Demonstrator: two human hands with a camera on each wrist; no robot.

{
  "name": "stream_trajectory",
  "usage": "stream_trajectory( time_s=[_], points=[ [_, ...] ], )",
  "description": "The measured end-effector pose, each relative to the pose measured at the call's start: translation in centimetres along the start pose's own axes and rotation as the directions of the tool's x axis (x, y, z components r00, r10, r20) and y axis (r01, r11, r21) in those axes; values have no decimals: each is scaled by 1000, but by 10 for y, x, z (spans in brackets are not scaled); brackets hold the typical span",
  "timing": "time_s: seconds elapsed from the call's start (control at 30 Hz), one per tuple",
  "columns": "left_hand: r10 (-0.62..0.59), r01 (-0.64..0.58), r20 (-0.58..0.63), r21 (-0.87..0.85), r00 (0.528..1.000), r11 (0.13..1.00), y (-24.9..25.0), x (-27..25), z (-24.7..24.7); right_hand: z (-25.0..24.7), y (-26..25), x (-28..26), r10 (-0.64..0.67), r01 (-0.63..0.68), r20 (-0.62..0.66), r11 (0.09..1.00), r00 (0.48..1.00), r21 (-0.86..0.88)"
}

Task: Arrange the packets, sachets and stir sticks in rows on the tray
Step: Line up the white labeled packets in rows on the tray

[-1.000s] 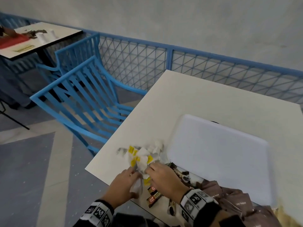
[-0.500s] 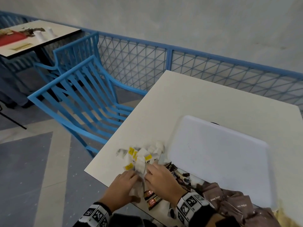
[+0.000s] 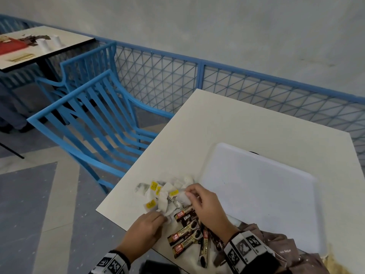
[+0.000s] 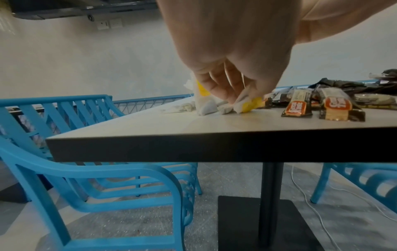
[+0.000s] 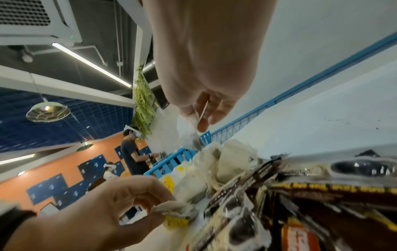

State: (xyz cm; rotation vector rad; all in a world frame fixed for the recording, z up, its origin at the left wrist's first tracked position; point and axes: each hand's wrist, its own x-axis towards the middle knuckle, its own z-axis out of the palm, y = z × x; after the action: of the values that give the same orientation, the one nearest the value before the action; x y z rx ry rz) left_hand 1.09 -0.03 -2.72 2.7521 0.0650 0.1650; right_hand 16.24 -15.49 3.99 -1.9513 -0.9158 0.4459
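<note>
black-and-white marker wristbands (image 3: pixel 244 251), dark sleeves.

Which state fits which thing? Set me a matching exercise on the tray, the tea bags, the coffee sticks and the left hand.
1. tray
2. tea bags
3. coffee sticks
4. left hand

a. dark wrappers lying between the two wrists
b. pinching a yellow-tagged bag at the table's near edge
c. white, nothing on it
d. tangled heap left of the tray

Pairs: 1-c, 2-d, 3-a, 4-b
</note>
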Motion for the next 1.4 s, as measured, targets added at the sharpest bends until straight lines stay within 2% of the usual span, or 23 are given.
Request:
stream_trajectory(
  time_s=[0.07,0.17,0.23,0.33,0.4,0.53,0.67,0.77,0.87,0.93,1.0,1.07,1.13,1.17,1.23,1.3,1.4],
  points=[
    [-46,44,-36,-75,998,996,1,4,-3,-6,2,1,72,-71,-7,995,997,73],
    [-195,154,-132,-272,972,950,3,11,-15,-17,4,2,166,-173,54,970,985,170],
    [-304,232,-157,-359,940,904,5,16,-24,-22,3,1,196,-230,157,943,968,240],
    [-379,286,-137,-444,915,849,10,24,-36,-23,-1,-3,129,-245,338,912,932,329],
    [-359,263,-123,-476,925,839,15,28,-41,-20,-6,-5,69,-191,384,938,921,290],
    [-272,207,-48,-527,961,824,30,31,-45,-14,-7,-1,25,-57,308,994,951,96],
    [-241,199,0,-564,971,802,40,33,-51,-5,0,2,-49,84,283,990,958,-113],
    [-268,210,2,-627,963,750,38,34,-59,-4,7,-1,-54,90,250,987,967,-136],
    [-400,286,-151,-482,904,828,11,28,-57,-13,13,-5,6,26,216,989,976,-144],
    [-507,422,-197,-351,839,836,-8,25,-49,-20,17,-9,62,-40,179,992,982,-121],
    [-626,568,-118,-319,771,759,-18,24,-42,-26,21,-12,120,-110,136,991,983,-75],
    [-680,645,45,-368,732,670,-20,24,-38,-30,23,-15,173,-170,88,985,981,-43],
    [-654,659,170,-397,737,639,-17,25,-38,-33,23,-16,202,-201,60,979,978,-23],
    [-637,650,187,-405,747,643,-15,26,-38,-33,23,-17,205,-204,54,979,977,-23],
    [-613,634,196,-396,765,664,-14,26,-36,-32,25,-17,207,-206,60,978,976,-28],
    [-578,611,202,-319,791,725,-13,27,-32,-30,27,-18,208,-207,66,978,976,-22],
    [-567,582,134,-212,813,785,-11,30,-32,-28,30,-19,211,-211,63,977,975,-11]
  ],
)
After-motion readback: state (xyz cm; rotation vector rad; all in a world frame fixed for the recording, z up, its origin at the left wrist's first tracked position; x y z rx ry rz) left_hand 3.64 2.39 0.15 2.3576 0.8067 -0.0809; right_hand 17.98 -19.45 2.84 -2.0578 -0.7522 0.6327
